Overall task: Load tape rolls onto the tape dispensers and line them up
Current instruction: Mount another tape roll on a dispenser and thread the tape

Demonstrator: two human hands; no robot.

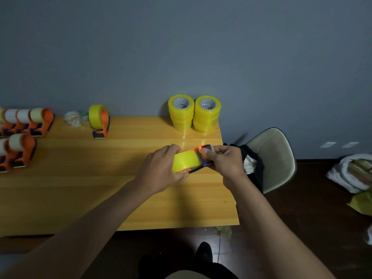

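Both hands mid-loading: left hand (161, 170) fingers grip yellow tape roll (187, 161), right hand (224, 160) fingers pinch orange dispenser (207, 150); next, probably seat roll, thread tape.

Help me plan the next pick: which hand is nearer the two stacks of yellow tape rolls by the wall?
Right. The right hand is just in front of the two stacks of yellow tape rolls; the left hand is farther toward the person's left.

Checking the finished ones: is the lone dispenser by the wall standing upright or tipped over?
Upright: the lone dispenser stands on its base on the table, yellow roll on top.
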